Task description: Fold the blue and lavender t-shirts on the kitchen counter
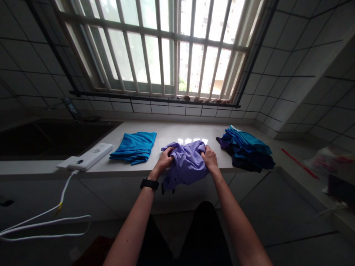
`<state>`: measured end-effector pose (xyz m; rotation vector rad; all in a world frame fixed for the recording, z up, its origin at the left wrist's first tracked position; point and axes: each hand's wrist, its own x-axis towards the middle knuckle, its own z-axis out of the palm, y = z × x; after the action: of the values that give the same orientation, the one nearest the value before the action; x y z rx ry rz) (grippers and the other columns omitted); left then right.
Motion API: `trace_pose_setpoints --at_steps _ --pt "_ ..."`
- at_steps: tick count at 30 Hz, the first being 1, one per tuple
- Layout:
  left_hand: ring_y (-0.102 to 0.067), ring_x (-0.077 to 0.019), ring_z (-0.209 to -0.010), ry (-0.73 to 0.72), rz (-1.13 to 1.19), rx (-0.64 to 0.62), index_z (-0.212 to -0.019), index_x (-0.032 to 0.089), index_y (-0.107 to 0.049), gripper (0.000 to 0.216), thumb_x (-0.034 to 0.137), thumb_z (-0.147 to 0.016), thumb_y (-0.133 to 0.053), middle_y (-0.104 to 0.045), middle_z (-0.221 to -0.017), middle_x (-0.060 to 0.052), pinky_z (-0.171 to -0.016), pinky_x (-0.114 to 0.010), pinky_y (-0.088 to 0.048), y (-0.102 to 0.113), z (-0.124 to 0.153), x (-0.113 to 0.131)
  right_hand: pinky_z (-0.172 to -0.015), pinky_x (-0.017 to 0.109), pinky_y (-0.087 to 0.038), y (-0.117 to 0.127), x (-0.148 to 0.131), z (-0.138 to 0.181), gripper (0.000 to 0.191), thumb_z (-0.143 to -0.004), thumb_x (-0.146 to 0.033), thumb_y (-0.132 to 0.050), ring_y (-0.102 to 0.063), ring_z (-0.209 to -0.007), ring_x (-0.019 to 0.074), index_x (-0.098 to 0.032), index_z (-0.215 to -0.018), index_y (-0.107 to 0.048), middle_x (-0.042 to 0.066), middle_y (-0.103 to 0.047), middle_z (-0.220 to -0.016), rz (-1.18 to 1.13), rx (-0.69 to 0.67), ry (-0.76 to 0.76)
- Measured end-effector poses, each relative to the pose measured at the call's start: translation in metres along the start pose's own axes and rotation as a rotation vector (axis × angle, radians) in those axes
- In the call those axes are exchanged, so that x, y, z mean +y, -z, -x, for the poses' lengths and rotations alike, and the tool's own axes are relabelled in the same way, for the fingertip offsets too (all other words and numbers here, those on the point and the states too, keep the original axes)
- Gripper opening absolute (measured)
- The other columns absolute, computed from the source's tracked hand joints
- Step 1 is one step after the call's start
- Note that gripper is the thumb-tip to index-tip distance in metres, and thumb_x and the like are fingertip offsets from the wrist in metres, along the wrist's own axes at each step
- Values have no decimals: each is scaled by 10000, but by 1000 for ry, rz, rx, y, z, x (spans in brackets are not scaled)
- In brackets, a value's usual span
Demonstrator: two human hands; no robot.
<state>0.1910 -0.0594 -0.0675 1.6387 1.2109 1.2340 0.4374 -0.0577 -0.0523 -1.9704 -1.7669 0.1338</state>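
Observation:
A crumpled purple garment (188,162) lies at the front edge of the white counter, part of it hanging over. My left hand (165,161) grips its left side, fingers closed on the cloth. On the other side, my right hand (210,159) is closed around a bunched fold. To the left rests a folded blue cloth (134,147), apart from my hands. A pile of blue and dark cloths (246,149) is stacked to the right of my right hand.
A white power bank (93,157) with a white cable (65,190) sits beside the dark sink (55,136) and its faucet (72,110). A red strip (299,163) and a clear plastic bag (330,159) lie on the right-hand counter (294,175). Behind stands a barred window (159,35).

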Motion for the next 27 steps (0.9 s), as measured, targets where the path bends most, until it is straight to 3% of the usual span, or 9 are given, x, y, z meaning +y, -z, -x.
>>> trace_pose_setpoints --at_steps 27 --pt "-687 -307 -1202 -1 31 22 -1169 166 -729 494 393 -733 -680 -767 -1233 -104 -1098 -426 -500 0 1 4 -890 296 -448 -1 1 0 249 -982 -207 -496 -691 -1041 251 -161 -1204 -600 134 -733 -1107 5 9 -2"
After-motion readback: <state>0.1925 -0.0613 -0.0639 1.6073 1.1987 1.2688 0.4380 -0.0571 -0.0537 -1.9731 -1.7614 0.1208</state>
